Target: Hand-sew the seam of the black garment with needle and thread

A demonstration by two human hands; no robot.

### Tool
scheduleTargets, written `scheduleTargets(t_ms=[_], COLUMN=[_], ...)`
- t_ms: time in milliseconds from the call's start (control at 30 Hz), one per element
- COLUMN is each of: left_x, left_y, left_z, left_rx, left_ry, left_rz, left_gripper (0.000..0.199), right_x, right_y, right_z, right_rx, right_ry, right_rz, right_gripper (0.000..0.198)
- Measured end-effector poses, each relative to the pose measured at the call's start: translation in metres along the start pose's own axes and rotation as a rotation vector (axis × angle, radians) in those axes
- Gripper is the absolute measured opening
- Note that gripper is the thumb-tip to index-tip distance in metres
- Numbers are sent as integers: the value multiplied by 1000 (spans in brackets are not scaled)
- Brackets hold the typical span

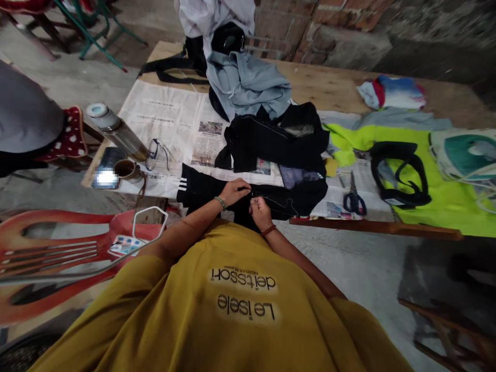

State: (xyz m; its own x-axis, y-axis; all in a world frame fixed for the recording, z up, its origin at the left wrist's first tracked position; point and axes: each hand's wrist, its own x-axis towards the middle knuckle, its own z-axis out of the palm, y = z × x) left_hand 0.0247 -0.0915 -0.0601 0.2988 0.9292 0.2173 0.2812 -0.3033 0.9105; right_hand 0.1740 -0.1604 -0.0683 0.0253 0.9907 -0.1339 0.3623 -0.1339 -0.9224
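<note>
A black garment (209, 191) with white stripes at its left end lies along the table's front edge, and part of it hangs down towards my body. My left hand (233, 192) is closed, its fingertips pinching the black cloth near the middle. Just to the right and nearer my body, my right hand (261, 213) is closed too, thumb against the fingers. Something tiny and dark shows between the two sets of fingertips, too small to name. Beyond my hands lies a heap of black clothing (267, 139).
Scissors (354, 199), a coil of black strap (401, 175) and an iron (470, 150) on yellow-green cloth lie rightward. Leftward stand a flask (116, 129), a cup (127, 170) and glasses (157, 154). A grey garment (248, 82) lies behind. A red chair (58, 248) stands left.
</note>
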Motion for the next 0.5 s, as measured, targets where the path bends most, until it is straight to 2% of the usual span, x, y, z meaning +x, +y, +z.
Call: scheduleTargets(t_ms=[133, 500], left_x=[1, 0], left_y=[0, -5], left_z=[-1, 0], left_rx=[-7, -28], left_ry=[14, -31], left_rz=[-23, 48], left_gripper=[7, 6], right_x=[-1, 2], right_y=[-1, -1], right_z=[0, 1], right_rx=[14, 13], right_ry=[-6, 2], right_rz=[-5, -2], right_gripper=[23, 26])
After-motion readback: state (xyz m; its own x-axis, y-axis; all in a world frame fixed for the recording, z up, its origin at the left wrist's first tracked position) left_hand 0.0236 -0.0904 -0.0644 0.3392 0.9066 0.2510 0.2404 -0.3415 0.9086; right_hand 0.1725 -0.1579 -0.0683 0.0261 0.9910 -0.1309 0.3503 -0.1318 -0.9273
